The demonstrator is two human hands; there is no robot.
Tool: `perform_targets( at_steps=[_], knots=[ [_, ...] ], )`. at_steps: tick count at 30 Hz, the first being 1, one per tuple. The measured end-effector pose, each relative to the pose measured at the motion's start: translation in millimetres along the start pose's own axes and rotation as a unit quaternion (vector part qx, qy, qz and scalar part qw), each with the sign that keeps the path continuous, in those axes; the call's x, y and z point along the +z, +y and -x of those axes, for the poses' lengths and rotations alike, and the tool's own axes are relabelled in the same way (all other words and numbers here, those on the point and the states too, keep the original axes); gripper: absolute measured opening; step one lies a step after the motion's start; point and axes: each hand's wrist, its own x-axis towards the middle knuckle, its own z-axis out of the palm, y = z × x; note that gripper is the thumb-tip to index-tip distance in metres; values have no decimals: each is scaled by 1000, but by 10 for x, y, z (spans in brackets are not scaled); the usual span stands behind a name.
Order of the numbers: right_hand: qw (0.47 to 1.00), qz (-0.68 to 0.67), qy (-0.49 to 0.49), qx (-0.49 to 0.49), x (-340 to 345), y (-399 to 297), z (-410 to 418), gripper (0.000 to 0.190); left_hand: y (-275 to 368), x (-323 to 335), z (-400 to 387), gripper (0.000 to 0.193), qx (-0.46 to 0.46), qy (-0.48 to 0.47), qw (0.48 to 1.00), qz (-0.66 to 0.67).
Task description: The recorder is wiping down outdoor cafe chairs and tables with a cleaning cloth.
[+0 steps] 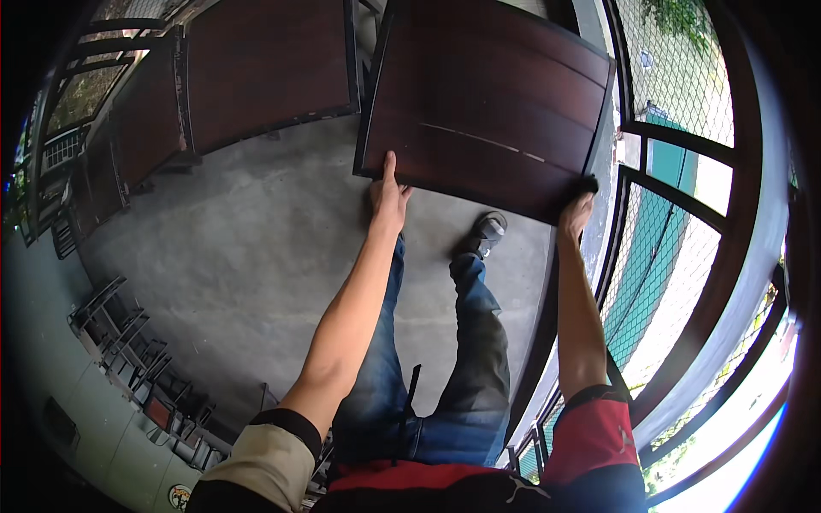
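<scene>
In front of me is a dark reddish-brown wooden tabletop [487, 102] with a black edge and a pale scratch across its boards. My left hand [389, 195] grips its near edge toward the left, thumb laid on top and the fingers partly hidden underneath. At the near right corner, my right hand [577, 210] holds the edge; its fingers are partly out of sight. Whatever supports the top is hidden beneath it. My legs in blue jeans [478, 359] and a grey shoe [489, 232] show below, on the concrete floor [269, 231].
Another dark tabletop [269, 58] stands close on the left, with more tables [144, 115] in line beyond it. Windows with wire mesh [654, 263] run along the right side. Several stacked chairs [138, 353] line the pale wall [83, 385] at lower left.
</scene>
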Motion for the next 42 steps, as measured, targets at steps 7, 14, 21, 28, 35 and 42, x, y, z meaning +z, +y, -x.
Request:
perform_targets(
  at_steps=[7,14,21,28,35,42],
  knots=[
    [994,-110,11,-12,-161,719,1568,59,-27,-751,310,97,-25,77,996,-47],
    [994,41,-16,101,-406,846,2950,45,18,-1367,576,93,2,179,972,-152],
    [972,49,-143,-181,-338,187,3139,55,86,-1341,362,82,125,326,908,-229],
    [738,126,-362,-556,782,-995,3128,71,119,-1451,134,75,189,330,903,-202],
    [769,143,-247,-572,1702,-2071,3191,51,23,-1542,83,48,299,310,890,-152],
    [844,194,-19,-500,1477,-1729,2384,56,201,-1463,234,39,223,360,887,-185]
  ],
)
